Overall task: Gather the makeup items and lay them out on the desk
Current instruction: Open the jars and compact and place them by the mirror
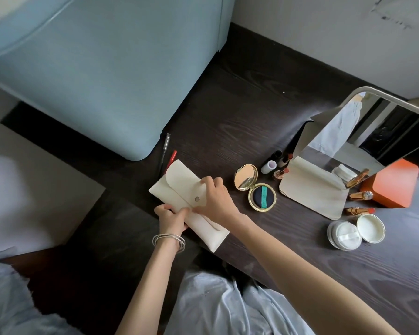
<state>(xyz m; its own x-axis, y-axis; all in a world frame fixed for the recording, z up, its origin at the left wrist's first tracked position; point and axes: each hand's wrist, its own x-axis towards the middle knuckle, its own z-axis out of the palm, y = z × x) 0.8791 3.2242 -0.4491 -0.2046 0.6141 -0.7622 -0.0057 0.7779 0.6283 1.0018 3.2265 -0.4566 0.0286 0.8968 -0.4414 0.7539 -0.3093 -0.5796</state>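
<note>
A cream pouch (179, 187) with a snap flap lies on the dark desk (228, 112). My left hand (171, 218) pinches its near edge, and my right hand (215, 197) presses on the flap by the snap. To the right lie an open gold cushion compact (254, 188), a small white bottle (267, 167), two open lipsticks (282, 172) by the mirror, two gold lipsticks (359, 201) further right, and an open powder jar (344, 234) with its lid (370, 228) beside it.
A standing mirror (363, 131) on a cream base sits at the right, with an orange box (394, 187) behind it. A black pen (165, 148) and a red pen (172, 157) lie beside the pouch. A blue chair back (94, 81) fills the upper left.
</note>
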